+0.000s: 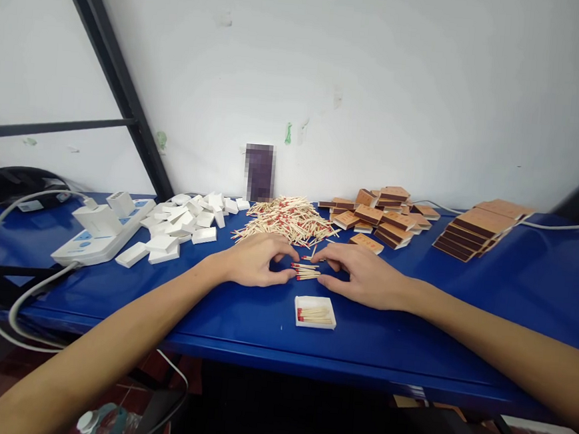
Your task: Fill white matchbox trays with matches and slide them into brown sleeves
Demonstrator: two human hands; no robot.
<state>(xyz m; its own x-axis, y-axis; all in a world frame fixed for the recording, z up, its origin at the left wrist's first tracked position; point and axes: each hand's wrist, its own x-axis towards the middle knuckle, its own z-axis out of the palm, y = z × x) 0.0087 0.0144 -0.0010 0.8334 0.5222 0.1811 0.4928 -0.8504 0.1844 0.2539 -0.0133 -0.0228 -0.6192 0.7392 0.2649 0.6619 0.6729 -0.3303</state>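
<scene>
Several red-tipped matches (306, 272) lie side by side on the blue table between my two hands. My left hand (261, 260) is at their red-headed end, thumb and fingers apart, with the thumb tip close to the heads. At the plain ends is my right hand (360, 273), its thumb and index finger also spread. Just in front of the hands sits a white matchbox tray (331, 322) with several matches in it, heads to the left. Behind the hands rises a large loose heap of matches (289, 220).
White trays (184, 219) are piled at the left, near a power strip (102, 239) with plugs and cables. Brown matchbox sleeves (394, 218) lie heaped behind my right hand, and flat stacked sleeves (484, 225) stand farther right. The blue table's front edge (308, 362) runs below.
</scene>
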